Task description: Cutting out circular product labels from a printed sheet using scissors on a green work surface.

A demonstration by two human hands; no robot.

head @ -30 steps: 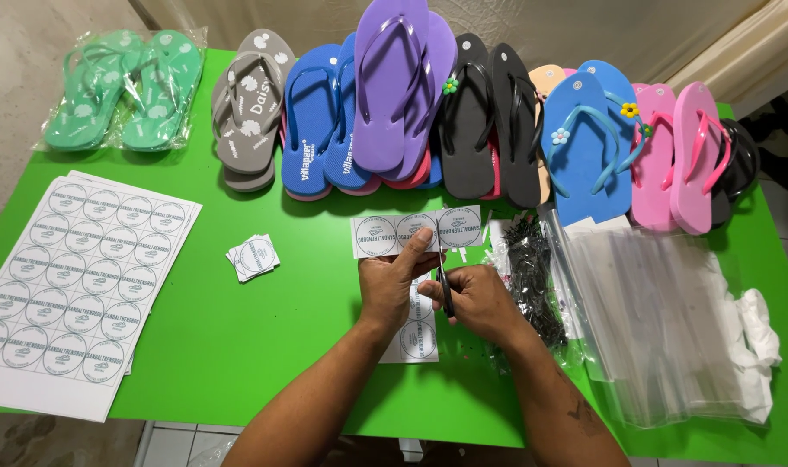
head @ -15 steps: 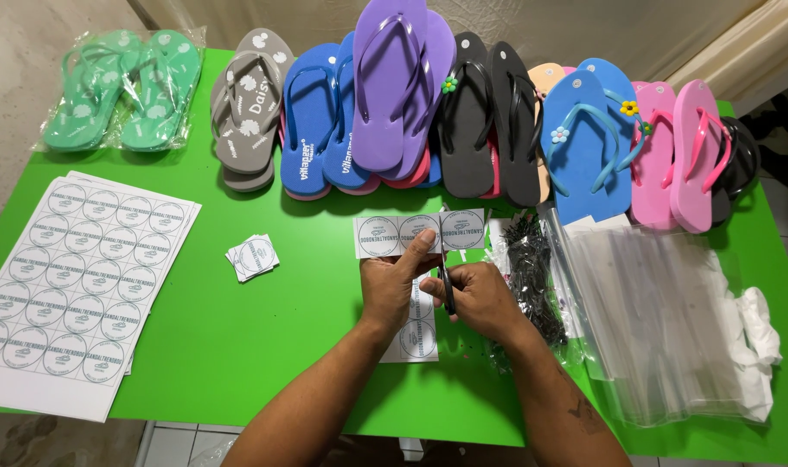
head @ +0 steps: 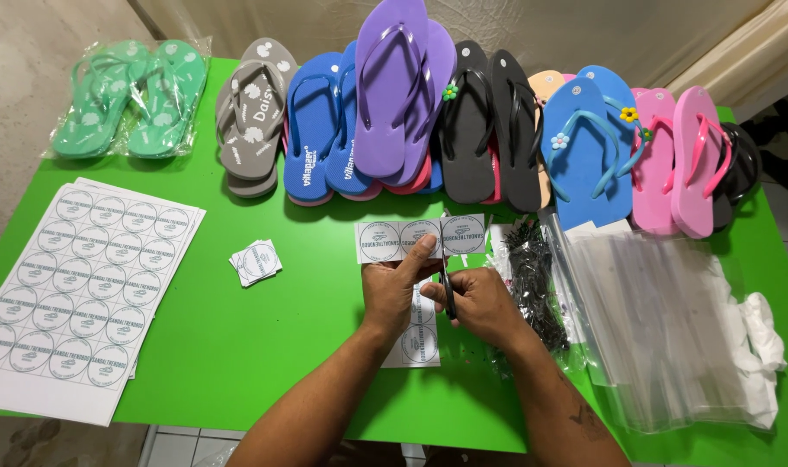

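White round-label sheets (head: 78, 290) lie left, a cut strip (head: 420, 238) centre, clear bags (head: 671, 329) right.

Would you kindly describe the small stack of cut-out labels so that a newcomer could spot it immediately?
Start at the green table and find the large uncut label sheets near its left edge. Just right of them, below the grey sandals, lies the small stack of cut labels. Unlike the strip under the left hand, it lies alone, untouched, one round mark on top.
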